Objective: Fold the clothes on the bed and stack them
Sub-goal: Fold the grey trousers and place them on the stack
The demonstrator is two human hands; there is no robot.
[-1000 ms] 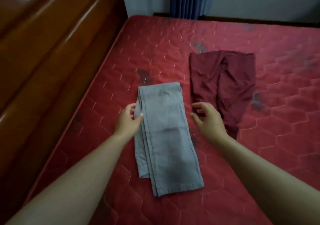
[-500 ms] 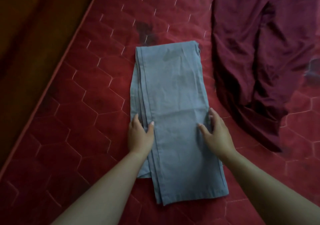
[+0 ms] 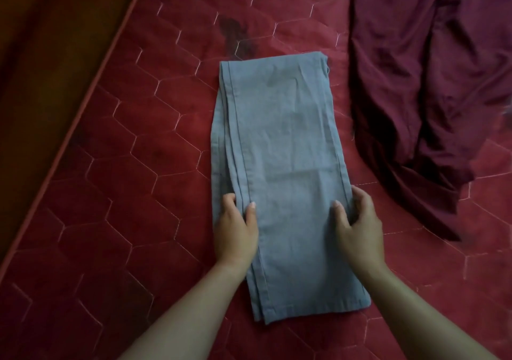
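flanking the grey trousers, left hand and right hand apparently pinch their side edges.

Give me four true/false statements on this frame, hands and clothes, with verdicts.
1. The left hand and right hand each grip a long edge of the grey trousers. True.
2. The maroon garment lies on top of the grey trousers. False: it lies apart, to their right.
3. The grey trousers lie folded in a long strip on the red mattress. True.
4. The maroon garment is neatly folded. False: it is rumpled.
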